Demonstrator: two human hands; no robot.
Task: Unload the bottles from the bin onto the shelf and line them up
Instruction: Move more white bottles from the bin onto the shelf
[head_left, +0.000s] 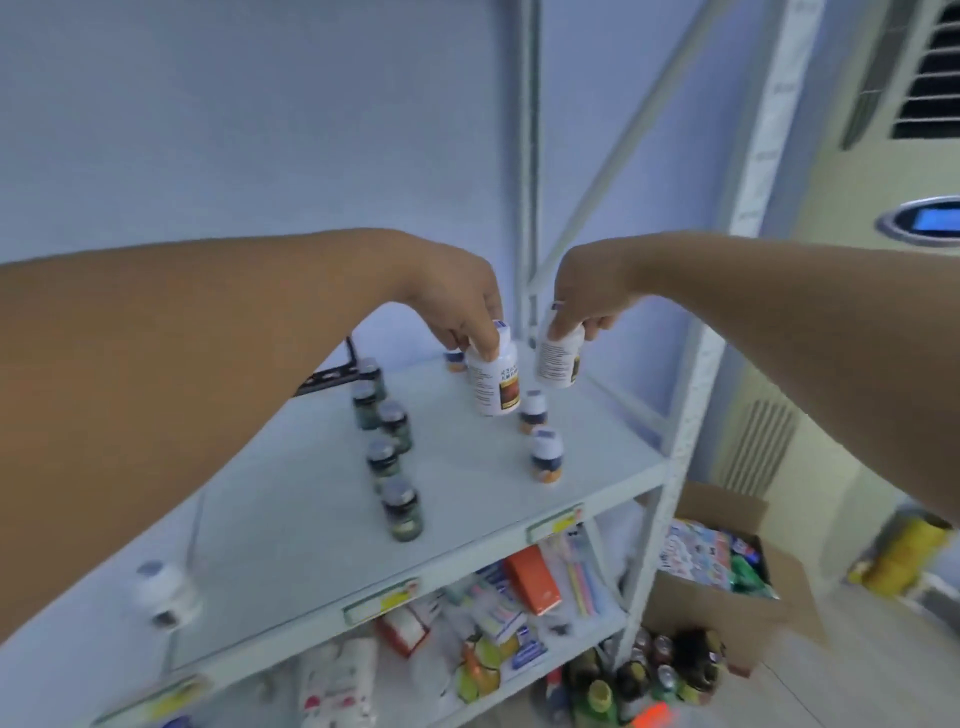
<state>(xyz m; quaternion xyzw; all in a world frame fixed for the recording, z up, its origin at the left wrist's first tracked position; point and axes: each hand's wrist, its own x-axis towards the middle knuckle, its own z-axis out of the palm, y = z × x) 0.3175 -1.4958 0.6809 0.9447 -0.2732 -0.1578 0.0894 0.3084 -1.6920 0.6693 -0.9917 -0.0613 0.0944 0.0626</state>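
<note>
**Two white bottles held by the caps over the far shelf**

Left hand (457, 306): fingers curled down and clamped round the cap of the left bottle (492, 376). Hangs upright toward the far middle of the shelf (311, 519), base on or just above it; cannot tell which.

Right hand (587, 291): fingers pinched round the top of the right bottle (558, 358). Tilted a little, clear of the shelf, just right of the left bottle and near the far right post.

Already standing: a row of dark bottles (384, 460) running near to far on the left, and small bottles (545, 460) with orange bases on the right, the nearest of these just beside and below the left bottle. One more white bottle (163, 592), blurred, at the near left edge. No bin in view; an open box (727, 597) on the floor at right, contents unclear.

Handling, as a judgement: probably light, stiff plastic, since each hangs from a fingertip grip without sag. Smooth glossy labels, so likely slippery at the sides. Taller than the small bottles and narrow at the base, so apt to topple if set down tilted or nudged. Best taken from above at the cap, as now, which keeps knuckles clear of neighbours. Worth righting the right bottle before lowering, and letting go only once the base sits flat.
</note>
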